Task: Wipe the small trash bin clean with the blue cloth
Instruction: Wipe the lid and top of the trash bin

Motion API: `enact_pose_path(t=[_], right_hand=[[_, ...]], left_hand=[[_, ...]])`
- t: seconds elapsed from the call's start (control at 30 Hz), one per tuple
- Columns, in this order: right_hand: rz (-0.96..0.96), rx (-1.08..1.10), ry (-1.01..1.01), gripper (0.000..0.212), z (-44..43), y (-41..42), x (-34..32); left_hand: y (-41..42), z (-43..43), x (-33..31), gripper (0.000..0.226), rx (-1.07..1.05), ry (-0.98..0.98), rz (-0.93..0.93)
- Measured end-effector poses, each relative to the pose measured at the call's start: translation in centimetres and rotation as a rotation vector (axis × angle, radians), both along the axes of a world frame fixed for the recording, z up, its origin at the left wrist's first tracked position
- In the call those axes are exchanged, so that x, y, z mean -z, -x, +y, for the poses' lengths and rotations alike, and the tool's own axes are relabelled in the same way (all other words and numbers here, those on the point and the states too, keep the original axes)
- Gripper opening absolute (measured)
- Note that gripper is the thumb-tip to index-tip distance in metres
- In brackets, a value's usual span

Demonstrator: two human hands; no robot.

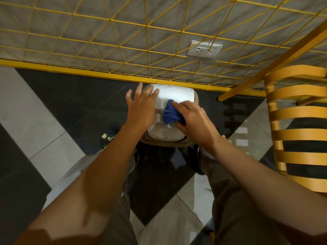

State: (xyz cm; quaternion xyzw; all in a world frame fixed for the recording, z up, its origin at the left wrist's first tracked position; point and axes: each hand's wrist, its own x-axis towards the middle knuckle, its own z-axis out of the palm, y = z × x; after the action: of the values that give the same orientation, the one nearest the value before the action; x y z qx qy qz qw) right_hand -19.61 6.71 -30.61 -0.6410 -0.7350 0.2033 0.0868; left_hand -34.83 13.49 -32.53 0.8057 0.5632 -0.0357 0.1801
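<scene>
A small trash bin [177, 93] with a white lid and a beige body stands on the floor against a yellow rail, straight ahead of me. My right hand [192, 119] is shut on a bunched blue cloth [170, 113] and presses it onto the middle of the lid. My left hand [141, 106] lies flat on the lid's left side, its fingers spread and reaching the far left corner. The bin's front rim shows below both hands; its sides are mostly hidden.
A yellow wire grid [123, 41] covers the wall behind the bin, with a white socket plate [204, 49] to the right. A slatted yellow chair [297, 124] stands close on the right. The floor has black and grey tiles [44, 121]. A dark shoe [109, 135] lies left of the bin.
</scene>
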Motion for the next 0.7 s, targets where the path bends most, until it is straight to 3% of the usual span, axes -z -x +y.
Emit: enact_pose_path(t=[0.1,0.27,0.53,0.7], right_hand=[[-0.028,0.02,0.017,0.051,0.0,-1.3,-0.1],[-0.011,0.247,0.009,0.055,2.2,-2.6,-0.5],[-0.017,-0.025,-0.03,0.049,-1.1,-0.5,0.6],[-0.013,0.173,-0.024,0.055,0.7,-2.8,0.3]], left_hand=[[0.0,0.1,0.0,0.062,0.02,0.0,-0.022],[-0.2,0.4,0.2,0.064,0.048,-0.012,-0.04],[-0.3,0.5,0.3,0.062,0.058,0.006,-0.062],[-0.1,0.5,0.2,0.066,0.045,0.036,-0.077]])
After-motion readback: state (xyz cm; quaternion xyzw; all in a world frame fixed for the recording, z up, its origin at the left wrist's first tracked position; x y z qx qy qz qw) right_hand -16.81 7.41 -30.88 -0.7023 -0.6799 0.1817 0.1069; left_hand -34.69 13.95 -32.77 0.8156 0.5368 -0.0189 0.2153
